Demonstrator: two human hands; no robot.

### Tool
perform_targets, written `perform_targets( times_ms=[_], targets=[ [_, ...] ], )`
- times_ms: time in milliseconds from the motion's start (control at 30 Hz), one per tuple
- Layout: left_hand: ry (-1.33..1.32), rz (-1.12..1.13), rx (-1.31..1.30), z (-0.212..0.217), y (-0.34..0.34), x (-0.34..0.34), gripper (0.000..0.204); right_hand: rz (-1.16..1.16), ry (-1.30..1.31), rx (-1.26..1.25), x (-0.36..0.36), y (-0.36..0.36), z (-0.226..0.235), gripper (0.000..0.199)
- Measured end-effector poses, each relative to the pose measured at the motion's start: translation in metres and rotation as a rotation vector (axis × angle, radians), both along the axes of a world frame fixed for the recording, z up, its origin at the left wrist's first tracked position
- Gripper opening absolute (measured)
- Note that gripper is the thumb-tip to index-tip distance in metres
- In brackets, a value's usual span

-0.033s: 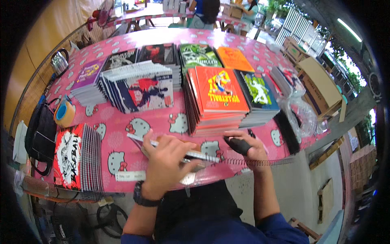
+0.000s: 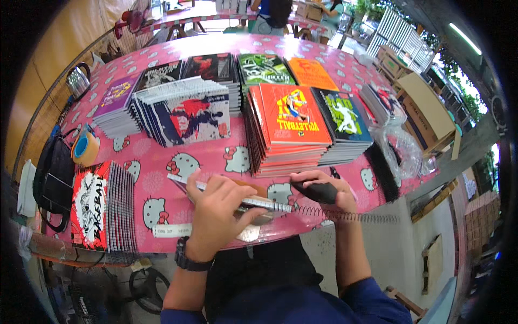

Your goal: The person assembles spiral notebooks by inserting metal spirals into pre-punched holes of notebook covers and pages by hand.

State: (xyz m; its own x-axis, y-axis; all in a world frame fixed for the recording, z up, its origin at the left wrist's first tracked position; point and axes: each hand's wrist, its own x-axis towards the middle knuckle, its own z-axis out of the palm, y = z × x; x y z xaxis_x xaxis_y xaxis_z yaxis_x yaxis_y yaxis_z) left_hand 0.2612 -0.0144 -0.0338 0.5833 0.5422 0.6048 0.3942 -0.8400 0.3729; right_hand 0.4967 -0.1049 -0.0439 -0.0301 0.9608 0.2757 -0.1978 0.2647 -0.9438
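Head view: wire coil tip [image 2: 393, 218] farther right

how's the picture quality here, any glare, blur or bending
Head view: white glare washes out the far edge of the pink table; head view: the fisheye bows the table's edges and leaves dark corners; head view: the wire coil's free end, past the right hand, looks smeared.

Dark wire coil [image 2: 318, 212], black handheld object [image 2: 321, 192], pink white-cat-patterned tablecloth [image 2: 154, 175].
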Motion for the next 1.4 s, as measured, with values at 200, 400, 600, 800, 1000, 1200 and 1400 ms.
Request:
perform_targets(
  times_ms=[200,400,600,800,1000,1200,1400],
  targets=[
    [-0.127,-0.014,-0.012,0.003,-0.004,-0.003,0.033,-0.087,-0.672,0.103,-0.008,0.029,0.022,0.038],
    [-0.119,-0.011,-0.063,0.005,-0.003,-0.007,0.043,-0.063,-0.840,-0.039,-0.010,0.048,0.033,0.043],
    [-0.129,0.034,-0.045,0.005,0.004,-0.015,0.048,0.100,-0.708,-0.105,-0.019,0.058,0.041,0.045],
    [-0.165,0.073,-0.081,0.005,0.010,-0.022,0.054,0.105,-0.776,-0.076,-0.023,0.068,0.036,0.048],
    [-0.159,0.054,-0.059,0.001,0.013,-0.027,0.047,0.276,-0.570,-0.086,-0.032,0.071,0.035,0.051],
    [-0.161,0.115,0.061,-0.011,0.016,-0.034,0.050,0.275,-0.516,-0.076,-0.045,0.075,0.022,0.054],
    [-0.571,0.233,-0.025,-0.035,0.023,-0.029,0.099,0.278,-0.535,0.005,-0.049,0.078,0.026,0.045]
  ],
)
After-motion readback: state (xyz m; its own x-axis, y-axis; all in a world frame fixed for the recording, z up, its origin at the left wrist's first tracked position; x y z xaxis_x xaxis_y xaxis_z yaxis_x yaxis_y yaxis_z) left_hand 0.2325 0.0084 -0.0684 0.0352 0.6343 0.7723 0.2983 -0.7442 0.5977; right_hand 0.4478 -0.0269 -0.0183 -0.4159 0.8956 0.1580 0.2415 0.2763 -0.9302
